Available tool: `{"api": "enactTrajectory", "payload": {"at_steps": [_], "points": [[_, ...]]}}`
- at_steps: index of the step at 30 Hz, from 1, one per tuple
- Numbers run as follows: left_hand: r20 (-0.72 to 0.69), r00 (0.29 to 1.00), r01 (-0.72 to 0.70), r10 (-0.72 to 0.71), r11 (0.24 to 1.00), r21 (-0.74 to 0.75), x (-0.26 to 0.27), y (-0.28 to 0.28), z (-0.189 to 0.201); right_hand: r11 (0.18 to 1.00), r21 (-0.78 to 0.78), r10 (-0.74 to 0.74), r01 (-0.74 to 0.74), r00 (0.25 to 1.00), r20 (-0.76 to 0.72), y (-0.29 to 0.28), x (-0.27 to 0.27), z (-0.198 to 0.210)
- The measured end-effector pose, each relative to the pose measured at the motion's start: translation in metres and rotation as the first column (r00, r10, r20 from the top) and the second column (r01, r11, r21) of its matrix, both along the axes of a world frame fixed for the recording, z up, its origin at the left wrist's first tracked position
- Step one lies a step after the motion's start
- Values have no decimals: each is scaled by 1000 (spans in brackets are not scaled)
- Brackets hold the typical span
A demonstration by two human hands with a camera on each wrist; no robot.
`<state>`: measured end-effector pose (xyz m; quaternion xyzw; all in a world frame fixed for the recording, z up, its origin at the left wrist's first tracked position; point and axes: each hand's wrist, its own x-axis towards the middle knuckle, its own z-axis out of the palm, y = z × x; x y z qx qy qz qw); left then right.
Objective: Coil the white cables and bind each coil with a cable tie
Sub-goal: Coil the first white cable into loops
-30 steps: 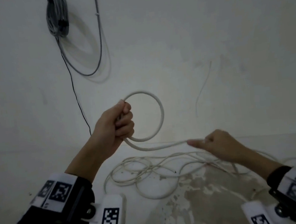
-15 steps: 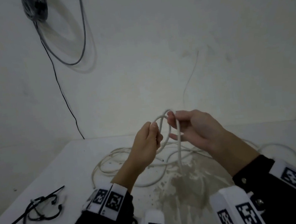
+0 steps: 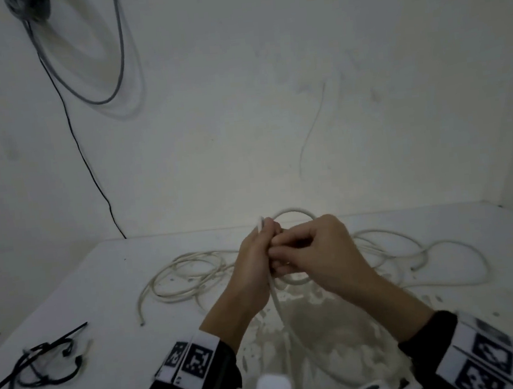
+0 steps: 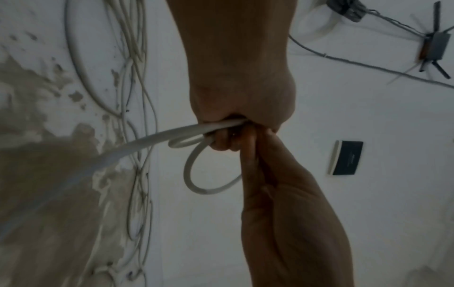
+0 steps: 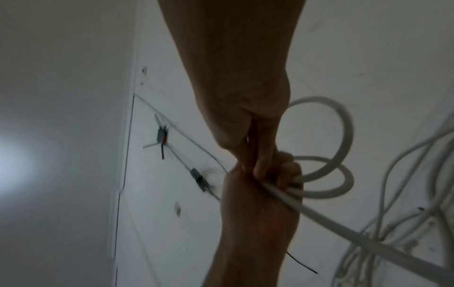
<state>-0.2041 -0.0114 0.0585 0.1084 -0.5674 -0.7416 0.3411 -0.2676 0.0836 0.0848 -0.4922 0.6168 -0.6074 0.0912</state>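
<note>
We have brought our hands together above the table (image 3: pixel 69 296). A second ago the right hand (image 3: pixel 315 251) was out to the side, pinching a straight run of the white cable (image 3: pixel 278 306); now it meets the left hand (image 3: pixel 252 258) and lays that run against the first loop. The left hand is curled tight round the gathered turns, two of them as the wrist views show. The right hand's fingers are bent around the same bundle, though how firmly it grips we cannot quite tell. Most of the cable still lies loose on the table behind, so coiling has barely begun. The black cable ties (image 3: pixel 44 359) wait at the left.
</note>
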Motion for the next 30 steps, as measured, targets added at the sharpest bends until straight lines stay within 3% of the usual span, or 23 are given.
{"api": "enactTrajectory", "payload": {"at_steps": [1, 3, 5, 7, 8, 10, 11, 12, 13, 16, 19, 23, 30], "points": [[-30, 999, 25, -24, 999, 46, 4, -5, 1, 996, -78, -46, 46, 999, 6, 3, -6, 4], [-120, 980, 176, -157, 970, 167, 14, -14, 6, 935, -218, -284, 280, 959, 9, 6, -21, 11], [-202, 922, 374, -331, 897, 236, 23, -19, 9, 943, -59, -319, 326, 942, 106, 3, -29, 11], [-295, 806, 582, -512, 776, 244, 27, -20, 11, 970, 225, -170, 91, 918, 358, -3, -29, 6], [-342, 744, 661, -574, 708, 247, 28, -20, 12, 962, 266, -88, -61, 853, 515, -4, -28, 4], [-375, 692, 717, -616, 649, 257, 31, -20, 13, 938, 175, 76, -299, 671, 737, -3, -25, 1], [-373, 689, 721, -621, 642, 261, 32, -21, 13, 934, 104, 135, -343, 605, 785, -2, -24, 0], [-364, 688, 722, -628, 641, 260, 32, -21, 14, 939, 53, 165, -340, 580, 798, -1, -23, 0], [-337, 705, 706, -624, 662, 251, 31, -21, 14, 954, 25, 167, -298, 600, 783, -2, -24, 0], [-202, 826, 562, -526, 799, 216, 28, -19, 14, 995, -8, 83, -100, 768, 635, -4, -26, 2], [-141, 876, 481, -460, 855, 193, 24, -20, 14, 999, -36, 32, -15, 835, 549, 1, -25, 7], [-60, 913, 408, -404, 901, 144, 22, -18, 14, 998, -35, 55, -42, 801, 597, 5, -31, 14], [-101, 940, 338, -325, 925, 175, 15, -9, 17, 980, -185, 178, -75, 749, 638, 3, -36, 18]]}}
